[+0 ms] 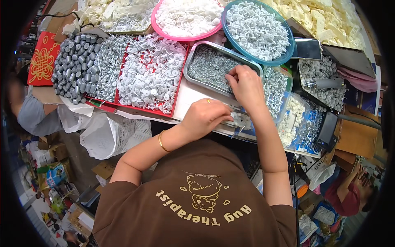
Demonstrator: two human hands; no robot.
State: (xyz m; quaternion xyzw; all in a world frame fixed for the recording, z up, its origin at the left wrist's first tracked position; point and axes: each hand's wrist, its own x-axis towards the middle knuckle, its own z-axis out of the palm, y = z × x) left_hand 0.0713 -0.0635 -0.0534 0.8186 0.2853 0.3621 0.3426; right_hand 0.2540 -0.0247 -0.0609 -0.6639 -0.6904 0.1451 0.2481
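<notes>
My left hand (207, 118), with a ring and a gold bracelet, is at the table's near edge, fingers bent and pressed together. Whatever its fingertips hold is too small to make out. Just beside them lie small whitish plastic pieces (239, 120). My right hand (247, 85) reaches into the right side of a metal tray (193, 82) full of small silvery screws or pins (212, 68). Thumb and forefinger are pinched together at the surface of the pile; anything between them is hidden.
Left stands a red tray (180, 88) of white plastic parts, beside silvery screws and grey cylinders (76, 66). Behind are a pink basin (154, 20) and a teal basin (292, 45) of white parts. Clear containers (290, 88), a phone (307, 49) and a black device (328, 131) are right.
</notes>
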